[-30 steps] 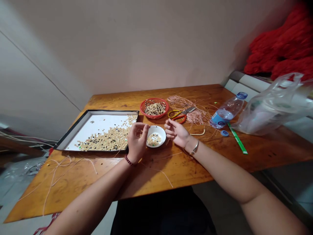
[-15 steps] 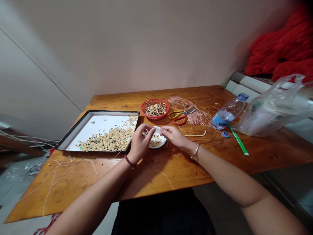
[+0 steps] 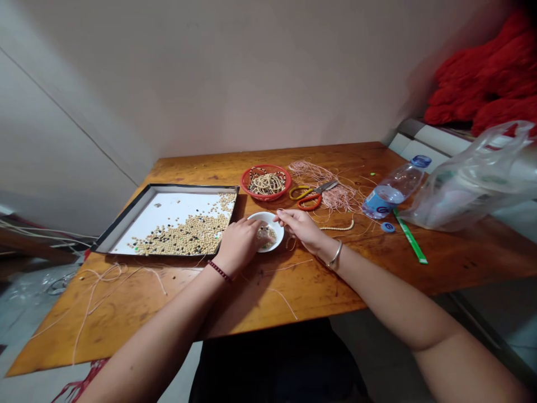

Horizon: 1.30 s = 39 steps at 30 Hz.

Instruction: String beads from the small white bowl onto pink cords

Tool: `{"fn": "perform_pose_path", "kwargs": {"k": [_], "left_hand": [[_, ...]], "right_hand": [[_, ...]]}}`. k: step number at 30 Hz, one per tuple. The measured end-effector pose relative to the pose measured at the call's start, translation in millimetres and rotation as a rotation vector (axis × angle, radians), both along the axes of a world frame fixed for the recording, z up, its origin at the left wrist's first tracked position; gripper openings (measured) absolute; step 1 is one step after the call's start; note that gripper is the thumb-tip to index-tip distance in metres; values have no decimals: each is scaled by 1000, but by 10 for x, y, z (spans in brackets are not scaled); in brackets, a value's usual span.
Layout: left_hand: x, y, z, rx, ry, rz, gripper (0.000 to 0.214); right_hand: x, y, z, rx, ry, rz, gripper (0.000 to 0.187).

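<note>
My left hand (image 3: 243, 239) reaches over the rim of a small white bowl (image 3: 277, 225), its fingers bent down to the loose beads (image 3: 268, 238) inside; its fingertips are hidden. Above the bowl's right rim, my right hand (image 3: 302, 225) is closed in a pinch on a thin string (image 3: 289, 242), a loop of which shows below the fingers. A short row of threaded pale beads (image 3: 339, 228) lies on the table just right of that hand. Left of the bowl, a black-edged tray (image 3: 161, 202) holds many cream beads mixed with dark ones.
Behind the bowl are a red basket (image 3: 265, 197) of beaded strands, scissors (image 3: 312, 196) and a heap of pink string (image 3: 342, 197). A water bottle (image 3: 392, 193), its blue cap (image 3: 387, 227), a green strip (image 3: 411, 238) and a plastic bag (image 3: 465, 190) lie to the right.
My left hand has gone from a pinch close to my right fingers down into the bowl. The right hand stays nearly in place, still pinching.
</note>
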State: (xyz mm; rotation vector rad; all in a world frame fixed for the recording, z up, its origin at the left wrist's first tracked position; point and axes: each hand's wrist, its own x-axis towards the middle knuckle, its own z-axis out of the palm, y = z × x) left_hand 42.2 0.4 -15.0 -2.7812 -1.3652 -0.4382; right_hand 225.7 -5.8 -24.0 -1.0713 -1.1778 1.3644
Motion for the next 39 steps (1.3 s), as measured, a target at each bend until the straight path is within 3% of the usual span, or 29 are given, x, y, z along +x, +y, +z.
{"fn": "perform_pose_path", "kwargs": {"k": [8,16,21,25,31,37,39], "left_hand": [[21,-41,-26,34,82,-9,37],[38,-27,-23,-16,47,-5,23],[54,-26,10,-63,36,21,23],[57,-22,21,-79,51,38,26],[64,-18,11,-68,63,28,22],[74,-9,3,-86,-28,48,16],[69,3,-10,-102,-80,56,13]], "right_hand": [[-41,10,-64,180,-137,29,26],[-36,26,-85,104,-67,36,15],[-47,42,-142,5,76,59,23],[-59,52,-166,9,122,64,22],[-59,39,-115,49,49,30,9],[-53,60,-150,33,-26,3,11],[-37,61,-164,102,-135,-69,10]]}}
